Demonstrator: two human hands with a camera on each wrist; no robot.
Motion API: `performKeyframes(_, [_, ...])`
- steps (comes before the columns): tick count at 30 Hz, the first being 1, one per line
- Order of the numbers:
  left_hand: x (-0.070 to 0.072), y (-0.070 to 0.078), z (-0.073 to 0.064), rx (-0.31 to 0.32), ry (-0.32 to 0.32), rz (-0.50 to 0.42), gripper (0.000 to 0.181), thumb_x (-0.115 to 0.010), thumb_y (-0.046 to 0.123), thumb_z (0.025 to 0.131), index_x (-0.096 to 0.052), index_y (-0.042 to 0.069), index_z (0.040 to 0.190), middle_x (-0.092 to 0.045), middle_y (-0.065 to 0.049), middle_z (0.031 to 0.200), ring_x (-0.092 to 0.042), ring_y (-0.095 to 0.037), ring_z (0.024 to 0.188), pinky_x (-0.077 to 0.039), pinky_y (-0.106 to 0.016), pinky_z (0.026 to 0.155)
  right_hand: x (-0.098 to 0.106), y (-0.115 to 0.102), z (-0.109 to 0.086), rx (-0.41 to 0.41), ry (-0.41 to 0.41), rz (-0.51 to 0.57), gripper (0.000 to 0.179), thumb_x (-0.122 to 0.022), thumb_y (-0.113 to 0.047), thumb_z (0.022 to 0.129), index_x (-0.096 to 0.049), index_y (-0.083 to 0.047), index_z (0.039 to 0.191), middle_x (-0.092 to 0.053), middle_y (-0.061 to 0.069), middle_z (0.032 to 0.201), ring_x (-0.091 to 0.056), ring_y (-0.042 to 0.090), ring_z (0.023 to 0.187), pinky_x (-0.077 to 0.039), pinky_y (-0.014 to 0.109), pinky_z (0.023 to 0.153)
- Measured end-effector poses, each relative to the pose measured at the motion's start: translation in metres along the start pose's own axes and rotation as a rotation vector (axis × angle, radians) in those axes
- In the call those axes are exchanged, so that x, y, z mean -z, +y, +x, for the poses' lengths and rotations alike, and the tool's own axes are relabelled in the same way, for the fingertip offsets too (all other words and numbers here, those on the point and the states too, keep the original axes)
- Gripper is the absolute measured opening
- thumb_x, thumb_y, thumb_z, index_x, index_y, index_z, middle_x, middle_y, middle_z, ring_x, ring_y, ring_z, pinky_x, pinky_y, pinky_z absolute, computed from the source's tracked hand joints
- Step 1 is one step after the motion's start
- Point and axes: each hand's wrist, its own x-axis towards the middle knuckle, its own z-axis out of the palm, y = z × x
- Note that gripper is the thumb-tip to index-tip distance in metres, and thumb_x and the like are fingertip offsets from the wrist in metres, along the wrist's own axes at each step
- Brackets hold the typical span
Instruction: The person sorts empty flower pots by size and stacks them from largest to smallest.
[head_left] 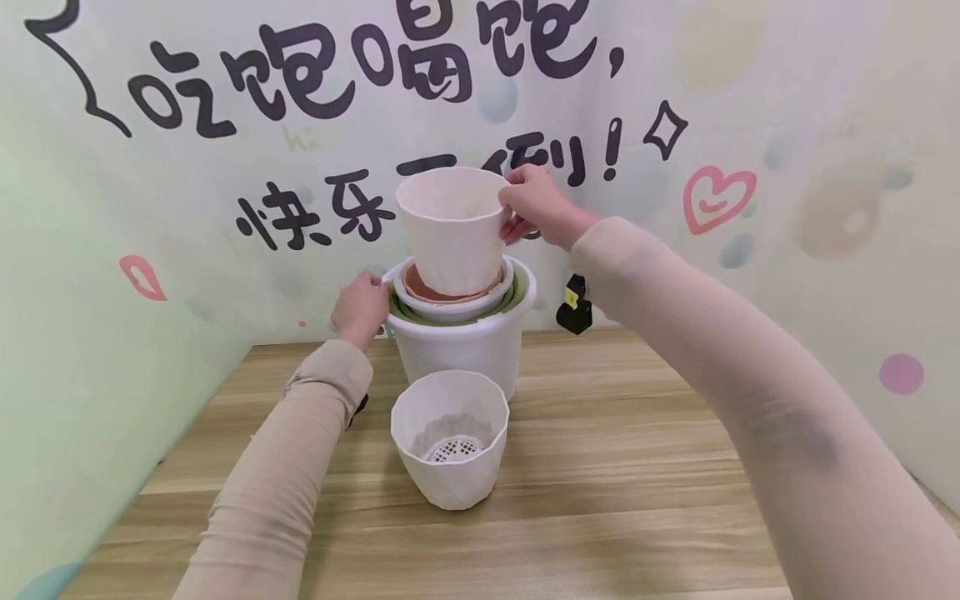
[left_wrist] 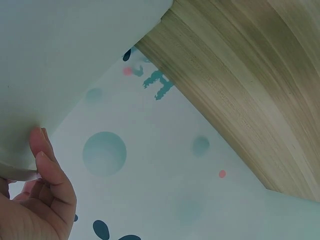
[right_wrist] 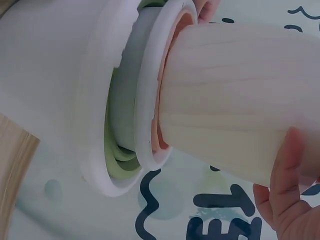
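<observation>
My right hand (head_left: 540,204) pinches the rim of a white plastic flowerpot (head_left: 453,250), whose lower end sits inside or just over a terracotta-coloured pot (head_left: 422,287). That pot is nested in a smaller white pot (head_left: 442,313), with green pot rims (head_left: 519,293) around it, all inside a large white pot (head_left: 457,354). At the large pot's left side, my left hand (head_left: 362,308) grips its rim; the left wrist view shows thumb and fingers (left_wrist: 46,162) on both sides of the edge. Another faceted white flowerpot (head_left: 453,483) stands upright in front, its perforated bottom visible.
The pots stand on a wood-grain table (head_left: 615,467). Behind it rises a wall covering (head_left: 315,183) with large black lettering and coloured shapes; the large pot stands near it. A pale green wall (head_left: 97,333) borders the left side.
</observation>
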Motion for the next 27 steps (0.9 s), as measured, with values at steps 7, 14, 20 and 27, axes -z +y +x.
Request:
performKeyframes(7, [0.001, 0.001, -0.002, -0.004, 0.022, -0.006, 0.038, -0.033, 0.029, 0.095, -0.049, 0.011, 0.124, -0.06, -0.015, 0.113, -0.058, -0.015, 0.048, -0.041, -0.034, 0.061, -0.015, 0.009, 0.009, -0.016, 0.022, -0.007, 0.035, -0.038, -0.002, 0.084, -0.037, -0.002, 0.119, -0.055, 0.016, 0.085, -0.056, 0.014, 0.043, -0.053, 0.027, 0.051])
performKeyframes(14, [0.0, 0.0, -0.001, 0.003, 0.02, -0.011, 0.037, -0.033, 0.029, 0.095, -0.048, 0.011, 0.124, -0.06, -0.015, 0.114, -0.057, -0.014, 0.048, -0.041, -0.034, 0.06, -0.031, 0.03, 0.013, 0.009, 0.007, -0.012, 0.008, -0.037, 0.001, 0.082, -0.042, -0.001, 0.088, -0.053, 0.01, 0.056, -0.054, 0.014, 0.038, -0.052, 0.028, 0.047])
performKeyframes(20, [0.001, 0.001, -0.002, 0.01, 0.002, -0.021, 0.038, -0.034, 0.03, 0.095, -0.047, 0.012, 0.126, -0.062, -0.014, 0.108, -0.058, -0.016, 0.051, -0.04, -0.032, 0.059, -0.04, 0.046, 0.014, -0.013, -0.009, -0.008, 0.014, -0.035, 0.002, 0.083, -0.042, 0.004, 0.095, -0.052, 0.01, 0.054, -0.054, 0.015, 0.038, -0.051, 0.029, 0.045])
performKeyframes(27, [0.0, 0.001, 0.0, 0.013, 0.003, -0.017, 0.038, -0.033, 0.03, 0.096, -0.047, 0.012, 0.126, -0.061, -0.014, 0.11, -0.058, -0.016, 0.052, -0.039, -0.032, 0.059, -0.042, 0.051, 0.018, -0.021, 0.01, -0.045, 0.021, -0.036, 0.001, 0.083, -0.045, 0.005, 0.102, -0.053, 0.012, 0.06, -0.054, 0.014, 0.038, -0.051, 0.027, 0.044])
